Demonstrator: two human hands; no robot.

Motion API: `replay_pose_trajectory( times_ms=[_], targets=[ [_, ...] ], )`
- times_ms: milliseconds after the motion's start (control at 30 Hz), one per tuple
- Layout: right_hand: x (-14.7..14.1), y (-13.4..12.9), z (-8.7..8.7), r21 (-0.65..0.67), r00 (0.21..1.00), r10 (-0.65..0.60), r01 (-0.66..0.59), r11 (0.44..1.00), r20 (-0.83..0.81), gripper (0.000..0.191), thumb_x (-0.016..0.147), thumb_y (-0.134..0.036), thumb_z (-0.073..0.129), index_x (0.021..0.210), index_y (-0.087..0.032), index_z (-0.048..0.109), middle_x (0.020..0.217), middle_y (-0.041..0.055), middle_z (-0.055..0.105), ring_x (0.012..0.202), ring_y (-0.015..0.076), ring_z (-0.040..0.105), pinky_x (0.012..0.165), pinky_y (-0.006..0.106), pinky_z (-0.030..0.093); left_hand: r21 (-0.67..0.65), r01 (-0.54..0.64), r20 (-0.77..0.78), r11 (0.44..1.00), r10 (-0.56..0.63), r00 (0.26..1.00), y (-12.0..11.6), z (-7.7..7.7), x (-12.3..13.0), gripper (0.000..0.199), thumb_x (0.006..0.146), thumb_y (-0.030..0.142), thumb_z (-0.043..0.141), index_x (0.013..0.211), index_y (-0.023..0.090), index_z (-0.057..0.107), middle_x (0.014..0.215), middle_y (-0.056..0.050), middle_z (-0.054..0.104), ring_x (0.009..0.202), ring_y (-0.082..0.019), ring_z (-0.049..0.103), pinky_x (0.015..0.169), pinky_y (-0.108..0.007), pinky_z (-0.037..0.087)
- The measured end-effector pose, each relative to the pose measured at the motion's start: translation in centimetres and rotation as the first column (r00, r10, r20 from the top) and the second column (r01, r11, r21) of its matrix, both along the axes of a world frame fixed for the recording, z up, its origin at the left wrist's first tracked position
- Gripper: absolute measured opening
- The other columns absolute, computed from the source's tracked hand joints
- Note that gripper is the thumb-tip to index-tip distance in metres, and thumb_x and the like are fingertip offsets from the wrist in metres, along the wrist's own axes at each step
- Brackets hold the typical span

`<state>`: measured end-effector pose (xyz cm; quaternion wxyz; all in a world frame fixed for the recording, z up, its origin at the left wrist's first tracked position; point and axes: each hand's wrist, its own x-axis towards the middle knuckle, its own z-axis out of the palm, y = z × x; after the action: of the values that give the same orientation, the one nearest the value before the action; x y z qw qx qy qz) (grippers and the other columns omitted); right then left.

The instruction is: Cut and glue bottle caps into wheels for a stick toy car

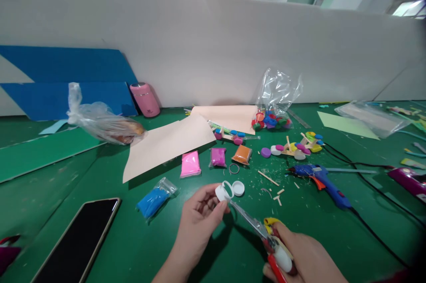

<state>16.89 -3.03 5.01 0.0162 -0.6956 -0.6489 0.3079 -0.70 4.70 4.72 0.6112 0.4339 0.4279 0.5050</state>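
Note:
Between the thumb and fingers of my left hand (203, 214) is a white bottle cap (221, 193) with a thin white ring (228, 189) standing out from it. My right hand (297, 252) grips scissors (248, 218) with red and yellow handles. Their blade tips touch or nearly touch the cap's lower right edge. A yellow piece and a white, rounded piece also show by the right fingers; how they are held is unclear. Another white cap (238, 188) lies on the table just behind the held one.
On the green table (133, 247) are a phone (80, 241), clay packets (191, 164), a blue glue gun (321, 183) with its cord, colored cap assemblies (299, 147), a pink flask (145, 100), bagged caps (271, 119) and beige paper (169, 145). Wood scraps lie near the scissors.

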Motion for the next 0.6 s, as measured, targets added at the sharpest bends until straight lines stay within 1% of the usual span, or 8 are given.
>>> replay_pose_trajectory(
  times_ms=[100,267,433,600],
  targets=[
    [0.0,-0.02,0.02,-0.019,1.0,-0.001,0.001,1.0,-0.006,0.021,0.064,-0.037,0.051,0.076,-0.022,0.042,0.066,0.0049,0.062,0.052,0.02,0.052,0.047,0.025,0.032,0.019,0.002,-0.02,1.0,-0.002,1.0,-0.02,0.0,-0.04,0.022,0.063,0.019,0.066,0.085,0.015,0.063,0.067,-0.001,0.063,0.057,-0.01,0.056,0.057,-0.02,0.046],
    [0.08,0.03,-0.04,-0.019,1.0,0.001,-0.001,1.0,0.003,0.019,0.064,-0.036,0.05,0.073,-0.022,0.041,0.065,0.0042,0.062,0.052,0.0195,0.052,0.047,0.024,0.031,0.047,0.08,-0.129,0.996,-0.073,0.989,0.14,-0.08,-0.63,0.024,0.066,0.021,0.064,0.089,0.016,0.061,0.075,-0.003,0.063,0.065,-0.013,0.057,0.062,-0.022,0.047],
    [0.1,0.05,-0.11,0.001,1.0,0.006,-0.006,1.0,0.004,0.019,0.063,-0.035,0.051,0.074,-0.023,0.042,0.065,0.0038,0.062,0.052,0.0194,0.052,0.047,0.024,0.031,0.08,0.094,-0.175,0.992,-0.079,0.981,0.17,-0.4,-0.9,0.025,0.067,0.022,0.063,0.092,0.016,0.06,0.079,-0.004,0.063,0.066,-0.013,0.056,0.061,-0.023,0.046],
    [0.33,0.0,-0.4,-0.022,1.0,0.01,-0.011,1.0,-0.013,0.021,0.064,-0.038,0.053,0.073,-0.022,0.043,0.065,0.0046,0.063,0.052,0.0208,0.054,0.047,0.025,0.03,0.079,0.083,-0.179,0.993,-0.068,0.982,0.19,-0.41,-0.72,0.024,0.067,0.022,0.063,0.09,0.016,0.06,0.077,-0.004,0.063,0.066,-0.013,0.056,0.061,-0.022,0.046]
  ],
)
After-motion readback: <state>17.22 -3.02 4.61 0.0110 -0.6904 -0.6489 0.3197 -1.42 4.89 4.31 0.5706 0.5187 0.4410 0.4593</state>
